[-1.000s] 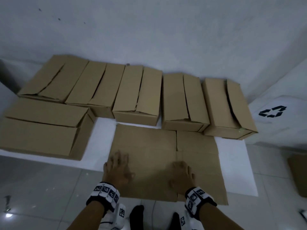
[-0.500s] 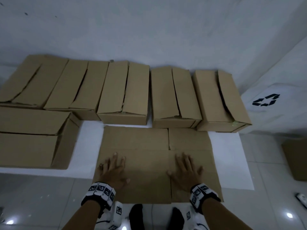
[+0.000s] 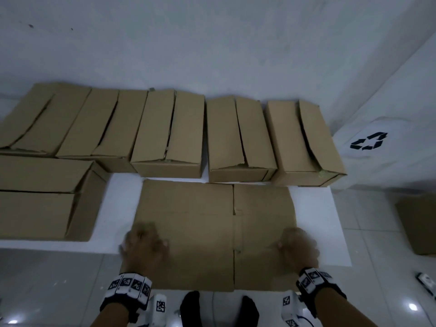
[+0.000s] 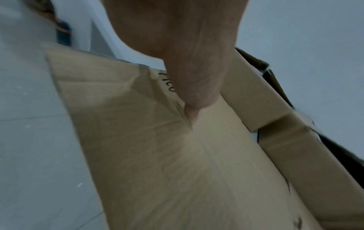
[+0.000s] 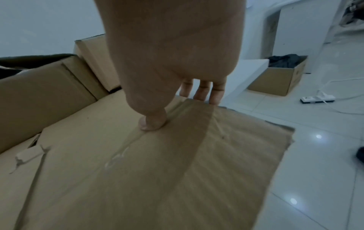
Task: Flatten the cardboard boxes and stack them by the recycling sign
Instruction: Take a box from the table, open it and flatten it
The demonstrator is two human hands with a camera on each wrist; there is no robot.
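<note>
A flattened cardboard box [image 3: 200, 232] lies on a white sheet [image 3: 313, 220] in front of me. My left hand [image 3: 141, 246] is at its left edge, and the thumb [image 4: 195, 93] presses on the top face [image 4: 157, 155]; its fingers are hidden. My right hand [image 3: 299, 246] grips the right edge, thumb on top and fingers [image 5: 202, 91] curled under the cardboard [image 5: 157, 171]. Several closed boxes [image 3: 169, 135] stand in a row behind it, and one more [image 3: 44, 199] stands at the left. The recycling sign [image 3: 369, 140] is on a white surface at the right.
Another brown box [image 3: 417, 225] sits on the tiled floor at the far right. An open box holding dark cloth [image 5: 279, 79] and a white power strip [image 5: 317, 98] with its cable lie beyond the right edge. My feet in black socks [image 3: 191, 310] are at the cardboard's near edge.
Both hands have slid outward from the middle of the flattened cardboard to its left and right edges. The right hand now has its fingers curled under the edge.
</note>
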